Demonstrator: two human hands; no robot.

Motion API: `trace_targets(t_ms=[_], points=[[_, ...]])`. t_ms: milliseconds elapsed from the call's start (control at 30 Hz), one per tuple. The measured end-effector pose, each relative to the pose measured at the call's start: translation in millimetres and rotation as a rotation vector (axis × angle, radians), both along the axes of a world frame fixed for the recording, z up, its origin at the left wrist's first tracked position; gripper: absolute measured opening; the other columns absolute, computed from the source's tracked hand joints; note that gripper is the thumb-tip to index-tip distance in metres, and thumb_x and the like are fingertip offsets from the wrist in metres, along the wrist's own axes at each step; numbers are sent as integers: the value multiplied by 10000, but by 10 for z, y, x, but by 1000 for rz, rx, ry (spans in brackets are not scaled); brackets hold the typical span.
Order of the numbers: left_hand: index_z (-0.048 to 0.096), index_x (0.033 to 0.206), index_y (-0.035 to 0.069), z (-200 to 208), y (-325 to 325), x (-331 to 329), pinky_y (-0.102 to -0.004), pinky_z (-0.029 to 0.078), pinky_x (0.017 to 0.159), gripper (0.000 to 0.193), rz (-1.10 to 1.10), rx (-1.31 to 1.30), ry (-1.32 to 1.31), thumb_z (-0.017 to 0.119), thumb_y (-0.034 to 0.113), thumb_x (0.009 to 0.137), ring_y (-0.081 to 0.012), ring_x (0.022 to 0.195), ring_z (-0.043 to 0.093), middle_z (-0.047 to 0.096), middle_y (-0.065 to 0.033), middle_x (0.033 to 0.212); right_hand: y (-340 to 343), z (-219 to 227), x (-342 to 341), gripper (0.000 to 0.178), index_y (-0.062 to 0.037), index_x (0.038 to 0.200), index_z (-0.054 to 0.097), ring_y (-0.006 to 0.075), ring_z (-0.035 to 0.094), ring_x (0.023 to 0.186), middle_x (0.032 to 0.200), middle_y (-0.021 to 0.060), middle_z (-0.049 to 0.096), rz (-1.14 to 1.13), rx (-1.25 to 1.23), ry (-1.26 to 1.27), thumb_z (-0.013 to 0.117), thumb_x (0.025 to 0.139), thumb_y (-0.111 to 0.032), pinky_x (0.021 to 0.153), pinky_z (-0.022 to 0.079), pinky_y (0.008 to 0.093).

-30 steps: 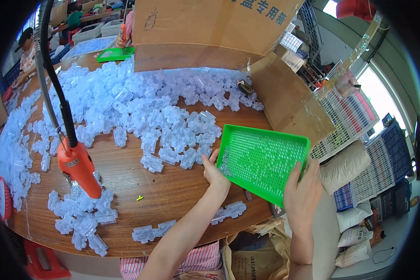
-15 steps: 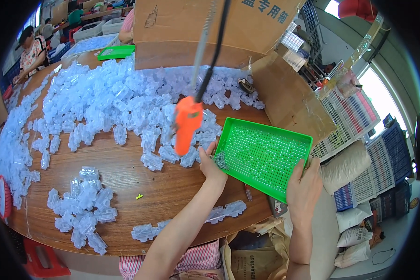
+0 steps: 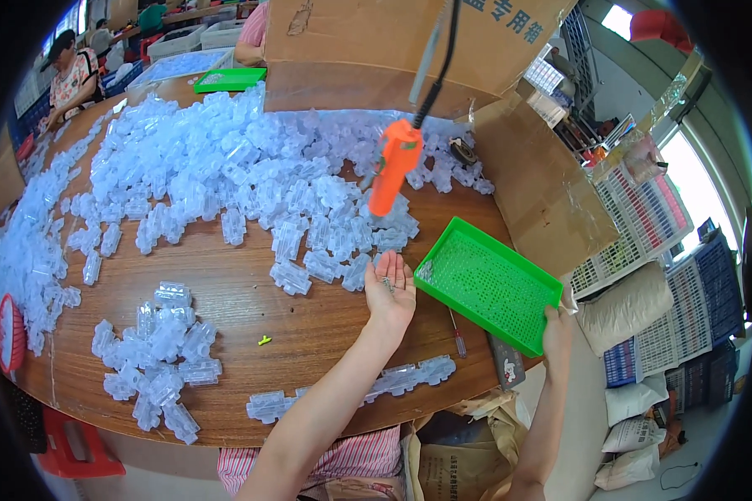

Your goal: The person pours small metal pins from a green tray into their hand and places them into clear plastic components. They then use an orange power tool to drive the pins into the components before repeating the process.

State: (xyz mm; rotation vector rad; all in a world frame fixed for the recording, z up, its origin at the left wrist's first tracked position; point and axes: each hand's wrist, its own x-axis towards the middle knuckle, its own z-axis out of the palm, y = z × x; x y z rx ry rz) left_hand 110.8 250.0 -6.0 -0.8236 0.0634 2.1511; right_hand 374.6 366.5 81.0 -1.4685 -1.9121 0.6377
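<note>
My left hand point(image 3: 390, 292) is turned palm up and cupped, holding a few small silvery metal pieces point(image 3: 387, 285) whose exact kind is too small to tell. Right beside its fingers is the corner of a green perforated tray point(image 3: 497, 284), tilted, with a little heap of similar pieces point(image 3: 427, 271) in that corner. My right hand point(image 3: 559, 326) grips the tray's right end, its fingers partly hidden behind the rim. Beyond my left hand lie clear plastic housings point(image 3: 322, 265) at the edge of a large pile point(image 3: 192, 159).
An orange electric screwdriver point(image 3: 395, 167) hangs on a cord above the wooden table point(image 3: 251, 275). Nearer are a housing cluster point(image 3: 163, 359), a row of housings point(image 3: 409, 378), a yellow-green piece point(image 3: 265, 340) and a small screwdriver point(image 3: 459, 341). Cardboard point(image 3: 551, 179) borders the right. A co-worker point(image 3: 75, 79) sits far left.
My left hand has come off the tray's left end and turned palm up with metal pieces in it. The tray has tilted, held by my right hand alone. The hanging screwdriver has swung.
</note>
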Motion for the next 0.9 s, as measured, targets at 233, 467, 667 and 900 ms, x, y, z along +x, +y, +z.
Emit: trace_targets(t_ms=[233,467,667,900], points=[[570,1072,76,79,-473,-108,-328,450,889,341,13,-126,27,466,375,946,-156,1028,538,587,-21,1090,82,-404,-222,352,88,1059,569,239,582,911,968,177,631,61,-210,303,457,900,-205,823,424,351],[590,891,120,200,-1291,-312,-334,492,793,109,23,-182,20,563,225,903,-142,881,585,626,16,937,-63,-435,-720,327,63,1046,577,228,592,908,964,186,636,203,-182,218,459,903,-207,809,428,353],[634,783,148,385,-1807,-432,-307,499,739,213,4,-197,91,506,215,940,-108,790,620,650,60,809,-96,-603,-1173,294,50,952,573,331,618,861,885,234,633,395,-88,72,460,914,-219,757,443,408],[592,765,144,443,-2125,-567,-278,503,669,203,-68,-143,224,530,242,931,-88,733,598,621,64,755,-743,-638,-1733,310,45,955,537,398,609,841,872,275,612,530,-118,-83,449,930,-251,738,448,455]])
